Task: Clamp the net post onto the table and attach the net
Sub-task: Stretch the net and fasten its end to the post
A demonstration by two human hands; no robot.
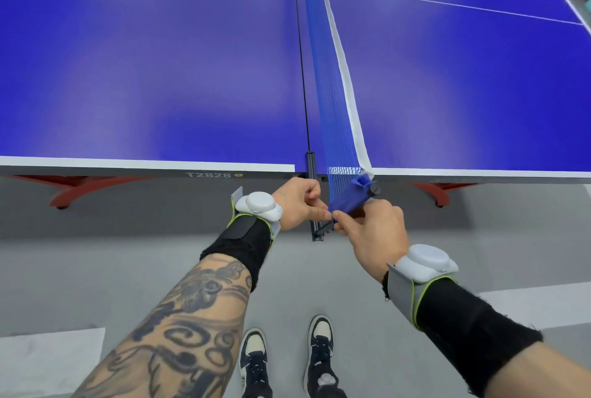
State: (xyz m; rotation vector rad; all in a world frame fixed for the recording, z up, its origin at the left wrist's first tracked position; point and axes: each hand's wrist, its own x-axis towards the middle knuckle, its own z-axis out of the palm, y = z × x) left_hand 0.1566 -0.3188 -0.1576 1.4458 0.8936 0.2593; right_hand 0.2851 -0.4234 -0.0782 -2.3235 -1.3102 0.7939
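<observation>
The right hand [374, 231] holds the net post [347, 204] (slanting up toward table [160, 77]).

I take this for a table-tennis room or sports hall. Beyond my left hand [297, 202] spreads a blue surface [144, 77] edged with white lines [144, 162]. A net [329, 93] runs away from my right hand [371, 225], with red legs [80, 188] underneath and smooth grey floor [128, 253] below both hands.
</observation>
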